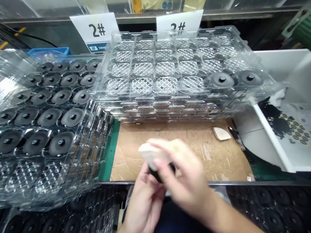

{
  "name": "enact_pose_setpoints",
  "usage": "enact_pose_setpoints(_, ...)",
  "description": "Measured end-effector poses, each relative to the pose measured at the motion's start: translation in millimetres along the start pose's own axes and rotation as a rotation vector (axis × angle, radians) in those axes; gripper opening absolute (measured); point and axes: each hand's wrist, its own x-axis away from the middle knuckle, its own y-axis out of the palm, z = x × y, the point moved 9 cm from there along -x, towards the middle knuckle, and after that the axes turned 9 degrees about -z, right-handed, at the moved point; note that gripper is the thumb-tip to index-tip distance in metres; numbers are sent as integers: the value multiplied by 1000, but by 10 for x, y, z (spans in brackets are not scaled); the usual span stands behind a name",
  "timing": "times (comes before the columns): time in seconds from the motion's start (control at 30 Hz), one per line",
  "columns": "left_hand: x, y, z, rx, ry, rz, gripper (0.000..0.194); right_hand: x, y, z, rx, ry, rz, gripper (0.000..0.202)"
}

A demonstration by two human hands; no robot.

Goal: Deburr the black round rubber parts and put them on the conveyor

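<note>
My left hand (146, 208) is closed around a black part (157, 174), mostly hidden behind my other hand. It resembles the dark grey discs in the trays, but I cannot make out its full shape. My right hand (190, 179) pinches a white pad (151, 155) and holds it against or just over the black part; motion blur hides the exact contact. Both hands are above the front of a cardboard sheet (139, 137). Towards its right end lies another white, wedge-shaped pad (221, 134).
A stack of clear plastic trays (158, 91) stands behind the cardboard, its top tray carrying two discs at the right. Another tray stack (86, 139) at the left holds several dark discs (61, 143). A white bin (275, 138) with black scraps is at the right.
</note>
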Motion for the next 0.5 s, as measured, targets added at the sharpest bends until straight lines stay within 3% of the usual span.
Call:
enact_pose_setpoints(0.07,-5,70,-36,-15,-36,-16,45,-52,64,-263,56,-89,-128,27)
enact_pose_setpoints(0.17,-14,136,40,-64,14,-22,50,-84,168,-334,107,-72,-300,23)
enact_pose_setpoints(0.3,-19,230,114,-113,9,-78,47,-48,-7,-422,201,-159,-54,28)
enact_pose_setpoints(0.5,-22,278,285,-167,84,-108,41,10,18,-459,93,-169,-42,24)
